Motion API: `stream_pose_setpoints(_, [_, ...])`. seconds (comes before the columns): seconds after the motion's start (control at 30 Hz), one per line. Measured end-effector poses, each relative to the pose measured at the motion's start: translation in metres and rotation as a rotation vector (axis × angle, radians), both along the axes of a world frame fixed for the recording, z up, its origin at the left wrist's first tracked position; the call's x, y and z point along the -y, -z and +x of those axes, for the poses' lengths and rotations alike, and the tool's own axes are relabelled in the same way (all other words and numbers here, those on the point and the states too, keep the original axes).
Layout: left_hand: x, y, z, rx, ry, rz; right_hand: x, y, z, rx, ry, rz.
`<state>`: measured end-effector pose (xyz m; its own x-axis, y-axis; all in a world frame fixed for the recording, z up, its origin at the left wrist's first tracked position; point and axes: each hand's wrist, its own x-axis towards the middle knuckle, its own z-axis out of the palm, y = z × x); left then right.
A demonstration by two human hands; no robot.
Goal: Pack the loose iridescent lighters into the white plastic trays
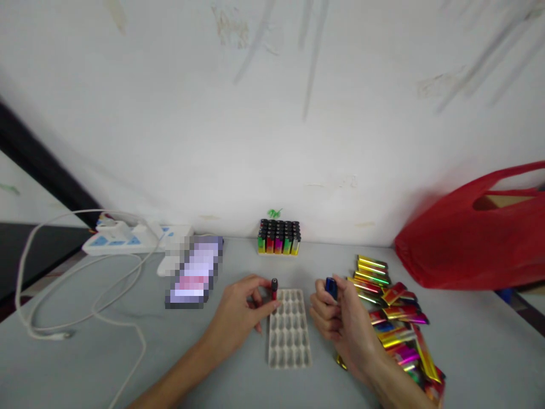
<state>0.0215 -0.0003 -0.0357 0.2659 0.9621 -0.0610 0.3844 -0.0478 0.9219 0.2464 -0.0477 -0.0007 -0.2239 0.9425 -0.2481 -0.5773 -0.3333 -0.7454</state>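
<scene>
A white tray (290, 329) with rows of small hollows lies on the table between my hands. At its far left corner my left hand (247, 304) pinches a lighter (275, 288) with a black top and a red body, held upright. To the right of the tray, my right hand (340, 318) is closed around a blue lighter (331, 287); only its upper end shows above the fingers. Beside and partly behind that hand spreads a loose pile of shiny lighters (398, 335) in gold, red, purple and green.
Against the wall stands a block of upright lighters (279, 237) with black tops. A phone (196, 272), its screen blurred, lies left near a power strip (128, 238) and a looping white cable (142, 341). A red bag (460, 233) sits at the right.
</scene>
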Motion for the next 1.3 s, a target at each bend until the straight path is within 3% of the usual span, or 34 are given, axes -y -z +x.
stream_pose_setpoints(0.47, [0.0,0.0,0.0,0.008,0.006,0.001,-0.001,-0.003,0.001,-0.085,-0.031,0.017])
stream_pose_setpoints(0.73, [0.0,0.0,0.0,-0.014,0.006,0.0,-0.001,0.006,0.001,-0.096,-0.09,0.002])
stream_pose_setpoints(0.97, [-0.001,0.003,0.0,-0.027,-0.003,0.013,0.002,0.005,0.003,-0.118,-0.06,-0.015])
stream_pose_setpoints(1.2, [0.0,0.002,0.0,0.007,0.006,-0.018,-0.001,0.009,-0.002,0.055,0.006,-0.012])
stream_pose_setpoints(1.3, [-0.001,0.003,0.0,0.009,0.011,-0.016,0.0,0.014,-0.008,0.189,0.067,0.118])
